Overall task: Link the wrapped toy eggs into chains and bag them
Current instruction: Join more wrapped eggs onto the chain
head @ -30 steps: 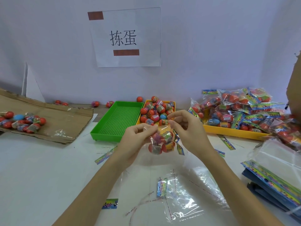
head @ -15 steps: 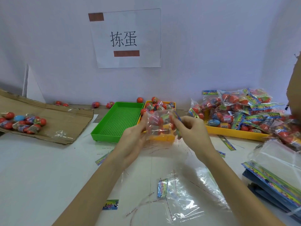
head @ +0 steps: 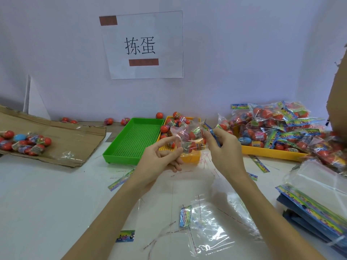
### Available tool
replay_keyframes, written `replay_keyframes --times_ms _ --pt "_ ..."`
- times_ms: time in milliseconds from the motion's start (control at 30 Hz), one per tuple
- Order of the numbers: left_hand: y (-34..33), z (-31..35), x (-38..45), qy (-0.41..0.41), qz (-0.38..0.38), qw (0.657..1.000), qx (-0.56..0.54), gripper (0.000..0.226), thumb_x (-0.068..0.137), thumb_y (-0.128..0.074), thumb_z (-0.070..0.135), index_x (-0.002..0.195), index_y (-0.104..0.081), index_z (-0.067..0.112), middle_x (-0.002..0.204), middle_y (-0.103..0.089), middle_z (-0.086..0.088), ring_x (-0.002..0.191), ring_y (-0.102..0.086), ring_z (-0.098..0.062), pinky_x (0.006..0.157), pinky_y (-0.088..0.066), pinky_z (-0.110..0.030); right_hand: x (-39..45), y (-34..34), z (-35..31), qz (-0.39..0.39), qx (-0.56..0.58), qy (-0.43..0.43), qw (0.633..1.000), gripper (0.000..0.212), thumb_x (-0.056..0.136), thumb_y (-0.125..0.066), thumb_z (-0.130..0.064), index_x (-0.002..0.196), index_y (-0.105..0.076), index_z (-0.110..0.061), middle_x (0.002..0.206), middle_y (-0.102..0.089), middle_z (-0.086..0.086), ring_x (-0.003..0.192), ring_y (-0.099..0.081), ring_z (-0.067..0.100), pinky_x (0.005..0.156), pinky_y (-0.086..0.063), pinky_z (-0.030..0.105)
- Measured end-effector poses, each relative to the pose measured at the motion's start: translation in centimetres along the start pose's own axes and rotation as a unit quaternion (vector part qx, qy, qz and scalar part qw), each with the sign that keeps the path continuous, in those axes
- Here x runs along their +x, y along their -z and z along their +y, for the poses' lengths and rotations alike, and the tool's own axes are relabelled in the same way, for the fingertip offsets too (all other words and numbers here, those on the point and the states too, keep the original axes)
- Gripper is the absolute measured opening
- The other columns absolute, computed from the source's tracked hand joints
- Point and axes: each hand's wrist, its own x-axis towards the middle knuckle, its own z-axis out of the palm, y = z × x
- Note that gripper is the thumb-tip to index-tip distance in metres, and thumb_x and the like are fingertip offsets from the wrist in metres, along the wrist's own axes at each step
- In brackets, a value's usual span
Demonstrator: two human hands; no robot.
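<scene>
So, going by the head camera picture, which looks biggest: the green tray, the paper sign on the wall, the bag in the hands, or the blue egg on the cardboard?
1. Paper sign
2. Green tray, though it lies foreshortened, so the first two are unsure
3. Bag
4. Blue egg

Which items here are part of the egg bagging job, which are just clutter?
In the job:
- left hand and right hand, both holding the bag of eggs
- yellow tray of loose eggs
- pile of filled bags
- empty bags

Lying about:
- green tray
- cardboard sheet
- wall sign
</scene>
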Motion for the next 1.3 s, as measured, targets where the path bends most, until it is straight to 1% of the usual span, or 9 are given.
replay_keyframes --times_ms 133,300,433,667,867,1000,1133,1233,1300 --pt "0.5 0.4 0.0 -0.021 -0.007 1.0 0.017 0.045 0.087 -0.079 0.024 0.129 -0.063 0.028 0.078 -0.074 -0.022 0.059 -0.068 -0.025 0.056 -0.055 -0.028 0.3 0.4 -0.1 -0.012 0.083 -0.029 0.996 0.031 0.103 -0.059 -0.039 0.079 -0.065 -0.019 0.055 -0.048 -0.008 0.05 -0.04 0.01 0.05 -0.036 0.035" --pt "-0.1 0.3 -0.2 -0.035 -0.014 0.999 0.001 0.054 0.086 -0.081 0.032 0.135 -0.058 0.03 0.104 -0.078 -0.021 0.09 -0.078 -0.038 0.073 -0.062 -0.033 -0.2 -0.4 -0.3 -0.014 0.121 -0.039 0.992 0.034 0.105 -0.057 -0.036 0.083 -0.061 -0.009 0.065 -0.048 0.013 0.055 -0.041 0.018 0.053 -0.037 0.037" --pt "-0.6 -0.1 -0.1 -0.052 0.032 0.998 -0.008 0.061 0.079 -0.085 0.022 0.134 -0.059 0.021 0.093 -0.078 -0.024 0.08 -0.078 -0.03 0.072 -0.062 -0.03 -0.6 -0.7 -0.6 -0.019 0.143 -0.055 0.988 0.035 0.106 -0.056 -0.033 0.081 -0.056 -0.009 0.055 -0.044 -0.004 0.047 -0.041 0.014 0.045 -0.038 0.03" --pt "0.0 -0.1 0.2 -0.013 0.063 0.996 -0.063 0.071 0.071 -0.087 0.017 0.136 -0.06 0.013 0.089 -0.068 -0.026 0.067 -0.071 -0.022 0.076 -0.062 -0.039 -1.4 -1.7 -1.1 -0.048 0.169 -0.083 0.981 0.033 0.107 -0.053 -0.03 0.084 -0.055 -0.006 0.064 -0.05 0.011 0.052 -0.042 0.023 0.049 -0.039 0.035" --pt "0.3 0.2 0.4 0.065 0.062 0.984 -0.156 0.079 0.065 -0.086 0.004 0.139 -0.06 0.009 0.083 -0.071 -0.012 0.075 -0.069 -0.02 0.072 -0.063 -0.029 -1.5 -1.9 -1.0 -0.064 0.141 -0.068 0.986 0.032 0.108 -0.051 -0.028 0.091 -0.057 -0.002 0.061 -0.053 0.006 0.047 -0.045 0.017 0.046 -0.043 0.034" --pt "0.5 0.4 0.1 -0.09 0.096 0.988 0.076 0.062 0.081 -0.087 0.008 0.137 -0.065 0.024 0.074 -0.061 -0.006 0.072 -0.062 -0.014 0.071 -0.057 -0.025 -1.5 -1.9 -0.9 -0.059 0.136 -0.14 0.979 0.025 0.107 -0.05 -0.038 0.112 -0.058 -0.014 0.075 -0.067 0.007 0.055 -0.061 0.018 0.052 -0.056 0.037" --pt "0.6 0.5 -0.1 -0.363 0.122 0.83 0.404 0.062 0.091 -0.073 -0.004 0.144 -0.063 0.027 0.08 -0.053 0.001 0.071 -0.052 -0.016 0.068 -0.047 -0.019 -1.1 -1.7 -1.5 -0.08 0.173 -0.246 0.95 0.057 0.102 -0.039 -0.062 0.119 -0.061 -0.011 0.091 -0.074 0.013 0.068 -0.072 0.021 0.062 -0.061 0.036" --pt "0.5 0.0 -0.4 -0.432 0.107 0.714 0.54 0.07 0.088 -0.073 -0.01 0.146 -0.06 0.029 0.087 -0.051 0.002 0.07 -0.049 -0.015 0.062 -0.045 -0.019 -0.6 -0.7 -2.4 -0.128 0.406 -0.31 0.85 0.075 0.097 -0.04 -0.069 0.11 -0.069 -0.002 0.098 -0.077 0.022 0.081 -0.077 0.034 0.063 -0.062 0.035" --pt "0.8 -0.1 -0.4 -0.466 0.078 0.654 0.591 0.076 0.089 -0.073 -0.009 0.15 -0.055 0.033 0.099 -0.06 0.001 0.077 -0.056 -0.016 0.065 -0.053 -0.027 -0.5 0.0 -2.6 -0.162 0.45 -0.286 0.831 0.064 0.096 -0.053 -0.061 0.116 -0.069 -0.002 0.106 -0.077 0.02 0.092 -0.076 0.037 0.072 -0.064 0.038"
